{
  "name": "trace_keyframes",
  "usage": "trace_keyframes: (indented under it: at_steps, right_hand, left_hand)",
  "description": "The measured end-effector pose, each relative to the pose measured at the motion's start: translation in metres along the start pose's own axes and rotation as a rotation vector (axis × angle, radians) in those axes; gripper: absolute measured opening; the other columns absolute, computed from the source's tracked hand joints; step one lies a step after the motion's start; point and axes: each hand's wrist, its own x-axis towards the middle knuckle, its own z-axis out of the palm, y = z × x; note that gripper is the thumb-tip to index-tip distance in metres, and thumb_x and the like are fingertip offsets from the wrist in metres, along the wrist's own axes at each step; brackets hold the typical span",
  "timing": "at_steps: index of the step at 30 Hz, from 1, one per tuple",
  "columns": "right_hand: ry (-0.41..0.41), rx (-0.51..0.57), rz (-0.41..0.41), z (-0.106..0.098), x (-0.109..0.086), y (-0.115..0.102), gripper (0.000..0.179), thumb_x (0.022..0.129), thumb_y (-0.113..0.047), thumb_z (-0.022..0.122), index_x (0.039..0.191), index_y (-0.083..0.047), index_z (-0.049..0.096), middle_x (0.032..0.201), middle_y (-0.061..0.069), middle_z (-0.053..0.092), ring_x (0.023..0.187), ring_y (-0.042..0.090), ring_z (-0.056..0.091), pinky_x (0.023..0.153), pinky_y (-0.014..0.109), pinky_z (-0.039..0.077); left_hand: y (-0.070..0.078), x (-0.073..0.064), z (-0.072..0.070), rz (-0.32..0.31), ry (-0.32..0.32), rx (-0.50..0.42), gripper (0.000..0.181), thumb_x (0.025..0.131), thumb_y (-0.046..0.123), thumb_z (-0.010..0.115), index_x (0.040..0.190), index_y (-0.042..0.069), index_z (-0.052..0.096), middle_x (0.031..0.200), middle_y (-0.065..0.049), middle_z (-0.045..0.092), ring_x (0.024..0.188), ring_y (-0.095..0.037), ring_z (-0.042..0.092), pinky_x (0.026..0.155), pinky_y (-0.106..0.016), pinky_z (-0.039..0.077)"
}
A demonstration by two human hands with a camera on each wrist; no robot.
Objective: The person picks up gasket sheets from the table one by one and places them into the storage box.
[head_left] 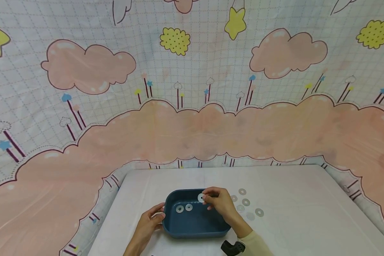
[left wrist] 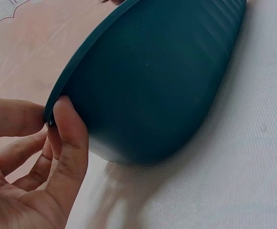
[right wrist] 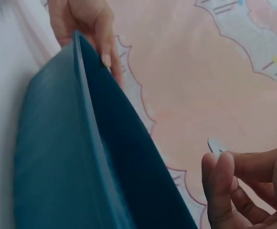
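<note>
A dark blue rounded tray [head_left: 196,229] sits on the white table. My left hand [head_left: 148,222] grips its left rim; in the left wrist view the thumb and a finger [left wrist: 71,121] pinch that rim. Over the far part of the tray, my right hand [head_left: 222,204] pinches a flat metal washer [head_left: 200,197] between thumb and fingertips. The same washer [right wrist: 215,144] shows nearly edge-on in the right wrist view. Inside the tray lie two washers, one washer [head_left: 179,209] at the left and another washer [head_left: 188,207] beside it.
Several loose washers [head_left: 259,212] lie scattered on the table just right of the tray, some partly behind the right hand. A patterned cloth [head_left: 211,135] with clouds and stars hangs behind the white tabletop [head_left: 307,213]. A black device [head_left: 233,248] is worn at the right wrist.
</note>
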Motion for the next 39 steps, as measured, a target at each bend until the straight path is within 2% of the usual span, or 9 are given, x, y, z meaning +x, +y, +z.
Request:
trace_keyframes:
  at_steps: [4,9,19,27,39]
  right_hand:
    - [-0.033,0.047,0.02,0.011,0.003,0.002,0.021,0.089,-0.006,0.068,0.107,0.005,0.068,0.088,0.01,0.068,0.075,0.021,0.072,0.06,0.027,0.057]
    - [-0.065,0.094,0.037,0.024,0.005,0.005,0.023,0.088,-0.002,0.067,0.109,0.009,0.066,0.089,0.014,0.067,0.072,0.016,0.071,0.061,0.029,0.059]
    - [-0.106,0.108,0.108,0.046,0.008,0.009,0.018,0.088,0.002,0.065,0.104,0.008,0.068,0.088,0.013,0.069,0.068,0.014,0.071,0.062,0.028,0.059]
    - [-0.136,0.128,0.177,0.061,0.011,0.014,0.018,0.085,0.005,0.064,0.102,0.01,0.068,0.08,0.01,0.069,0.064,0.013,0.069,0.061,0.03,0.059]
    - [-0.156,0.076,0.296,0.07,0.016,0.021,0.016,0.082,0.008,0.066,0.098,0.008,0.07,0.078,0.013,0.071,0.064,0.018,0.071,0.061,0.03,0.059]
  left_hand:
    - [0.0,0.0,0.0,-0.004,0.006,0.004,0.051,0.091,0.005,0.061,0.141,-0.003,0.048,0.113,-0.008,0.052,0.086,-0.013,0.06,0.066,-0.029,0.054]
    - [0.0,0.0,0.0,-0.003,0.007,0.01,0.051,0.091,0.006,0.061,0.14,-0.003,0.049,0.113,-0.009,0.053,0.085,-0.013,0.06,0.066,-0.029,0.054]
    - [0.002,-0.001,0.002,-0.005,0.023,0.018,0.05,0.091,0.004,0.061,0.139,-0.002,0.051,0.111,-0.007,0.054,0.086,-0.014,0.06,0.066,-0.03,0.054]
    - [0.001,-0.002,0.001,0.006,0.01,0.003,0.05,0.091,0.004,0.061,0.139,-0.003,0.05,0.11,-0.006,0.054,0.083,-0.011,0.061,0.065,-0.029,0.054]
    - [0.002,-0.001,0.003,0.001,0.025,0.008,0.049,0.09,0.003,0.061,0.139,-0.002,0.051,0.115,-0.011,0.053,0.085,-0.012,0.06,0.064,-0.029,0.054]
